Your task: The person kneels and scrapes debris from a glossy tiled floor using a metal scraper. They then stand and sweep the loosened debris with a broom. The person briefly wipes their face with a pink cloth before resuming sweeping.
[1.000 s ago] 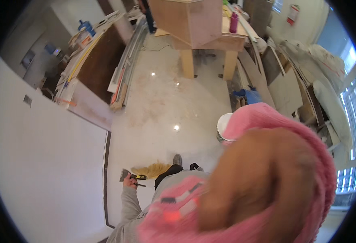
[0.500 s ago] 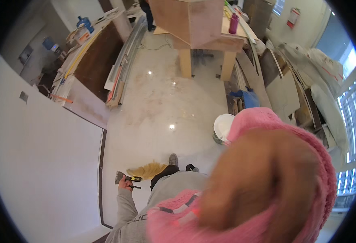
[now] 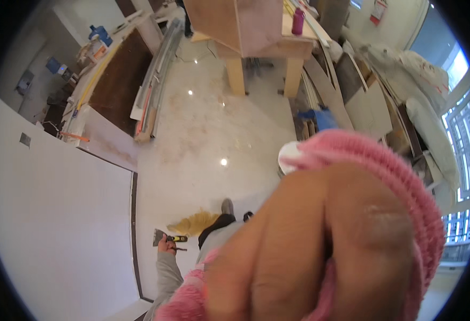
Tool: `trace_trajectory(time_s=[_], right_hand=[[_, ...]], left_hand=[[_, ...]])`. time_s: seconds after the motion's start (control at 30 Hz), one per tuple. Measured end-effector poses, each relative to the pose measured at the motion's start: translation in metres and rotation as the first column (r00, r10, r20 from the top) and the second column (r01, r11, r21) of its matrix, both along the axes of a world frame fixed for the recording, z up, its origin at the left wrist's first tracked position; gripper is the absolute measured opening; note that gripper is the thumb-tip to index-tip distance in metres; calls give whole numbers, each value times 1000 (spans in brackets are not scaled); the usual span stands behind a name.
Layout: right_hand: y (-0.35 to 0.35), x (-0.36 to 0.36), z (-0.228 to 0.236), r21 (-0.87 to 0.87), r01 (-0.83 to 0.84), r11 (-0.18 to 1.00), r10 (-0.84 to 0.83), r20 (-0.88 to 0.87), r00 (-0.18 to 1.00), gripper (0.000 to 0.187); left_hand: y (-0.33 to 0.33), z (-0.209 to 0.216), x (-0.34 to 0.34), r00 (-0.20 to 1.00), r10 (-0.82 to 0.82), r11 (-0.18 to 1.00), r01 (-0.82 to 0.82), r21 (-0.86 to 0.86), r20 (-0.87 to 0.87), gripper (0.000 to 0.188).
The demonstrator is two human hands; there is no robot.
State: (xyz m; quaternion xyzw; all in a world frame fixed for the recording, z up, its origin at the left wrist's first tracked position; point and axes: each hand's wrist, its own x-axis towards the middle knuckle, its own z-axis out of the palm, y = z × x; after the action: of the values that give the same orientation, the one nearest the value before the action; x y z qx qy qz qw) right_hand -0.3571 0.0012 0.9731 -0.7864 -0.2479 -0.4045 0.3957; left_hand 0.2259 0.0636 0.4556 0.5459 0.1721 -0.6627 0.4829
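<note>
Down at the left, my left hand point(image 3: 165, 246) is closed round a putty knife point(image 3: 179, 239) with a wide metal blade and a black and yellow handle. A second thin dark tool sticks out just below that handle; its kind is too small to make out. Very near the camera, my right hand point(image 3: 320, 230) fills the lower right, its fingers wrapped over a fluffy pink towel point(image 3: 390, 160). More of the towel bulges out above, beside and below the fingers. The thumb and palm are hidden.
Yellowish broom bristles point(image 3: 195, 222) lie on the pale floor by my shoe point(image 3: 227, 206). A white bucket point(image 3: 288, 157) is partly behind the towel. A wooden table point(image 3: 270, 50) stands ahead; boards and wrapped sheets lean at the right. A white panel point(image 3: 63, 214) borders the left.
My right hand has shifted left and lower with the towel, its fingers now showing more sharply. More of the bucket is covered. My left hand still holds the putty knife.
</note>
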Motion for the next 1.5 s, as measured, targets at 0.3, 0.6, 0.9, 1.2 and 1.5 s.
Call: trace_trajectory(time_s=[0.3, 0.6, 0.9, 1.2, 1.5], right_hand=[[-12, 7, -6, 36, 33, 999, -36, 69, 997, 40], [-8, -2, -15, 69, 149, 986, -156, 107, 982, 38], [6, -7, -22, 106, 239, 965, -250, 104, 963, 37], [7, -8, -36, 158, 260, 953, -282, 142, 949, 36], [16, -12, -37, 208, 394, 895, -413, 57, 909, 35]], left_hand=[[6, 7, 18, 999, 27, 999, -26, -43, 40, 28], [-13, 26, -6, 998, 11, 999, -9, -45, 57, 25], [-18, -4, 9, 997, -81, 995, 82, -56, 19, 20], [5, -14, 68, 991, -38, 987, 16, -162, -131, 33], [-9, 1, -3, 999, -44, 998, 44, -40, 17, 24]])
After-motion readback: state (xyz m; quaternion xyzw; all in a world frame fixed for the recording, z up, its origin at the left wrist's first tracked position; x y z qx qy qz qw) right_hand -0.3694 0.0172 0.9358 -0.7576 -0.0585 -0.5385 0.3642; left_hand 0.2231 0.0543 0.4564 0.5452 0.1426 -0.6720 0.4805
